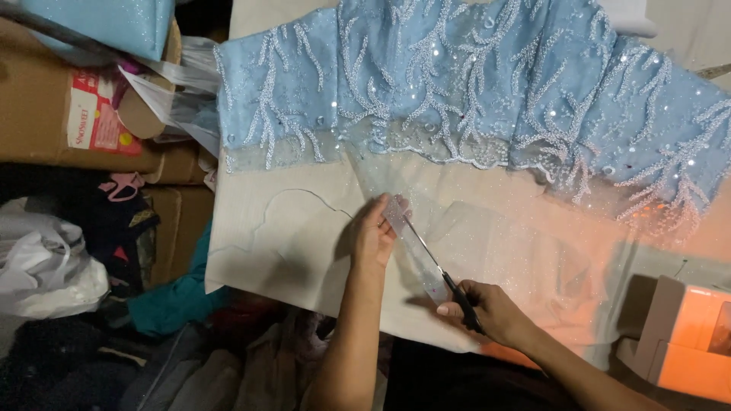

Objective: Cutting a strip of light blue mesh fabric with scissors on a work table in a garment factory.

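Note:
A light blue beaded lace fabric (472, 84) with white branch-like embroidery lies across the top of a cream work surface (289, 259). A sheer glittery tulle panel (487, 228) hangs from its scalloped lower edge toward me. My left hand (373, 236) pinches a narrow strip of this sheer tulle (411, 236) and holds it taut. My right hand (487, 308) grips black-handled scissors (445, 278), whose thin blades point up-left along the strip toward my left fingers.
Cardboard boxes (46, 106) and plastic bags (46, 266) crowd the left side, with teal cloth (175, 304) and dark clothes below. An orange-lit box (685, 335) stands at the lower right. A curved line is drawn on the cream surface (297, 198).

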